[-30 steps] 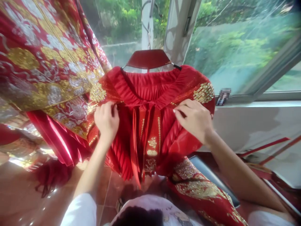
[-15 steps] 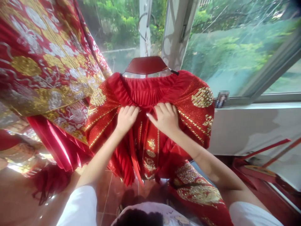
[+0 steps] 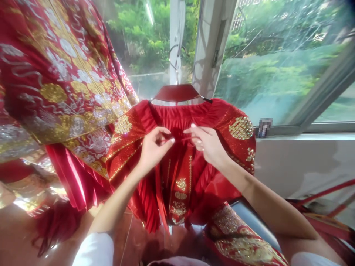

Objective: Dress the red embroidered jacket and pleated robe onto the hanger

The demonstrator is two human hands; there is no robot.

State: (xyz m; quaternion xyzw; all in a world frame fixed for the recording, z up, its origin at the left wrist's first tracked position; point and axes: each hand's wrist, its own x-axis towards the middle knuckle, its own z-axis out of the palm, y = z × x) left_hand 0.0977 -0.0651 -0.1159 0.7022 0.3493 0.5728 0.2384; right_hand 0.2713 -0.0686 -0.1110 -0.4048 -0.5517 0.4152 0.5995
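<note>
A red pleated garment (image 3: pixel 230 147) with gold embroidery hangs on a dark red hanger (image 3: pixel 177 93) in front of a window. My left hand (image 3: pixel 154 147) and my right hand (image 3: pixel 206 142) meet at the middle of its waistband. Each hand pinches an end of a thin red ribbon tie (image 3: pixel 181 139) stretched between them. Two long red ties and a gold-patterned panel (image 3: pixel 180 184) hang down below my hands.
A large red robe (image 3: pixel 55 88) with gold and silver embroidery hangs at the left, touching the garment. More embroidered red cloth (image 3: pixel 244 244) lies at the lower right over a grey seat. A white windowsill (image 3: pixel 305 127) runs on the right. Red floor tiles show below.
My hands came in from the garment's sides to its middle and now pinch the ribbon tie. The view has tilted, so the hanger sits lower in the picture.
</note>
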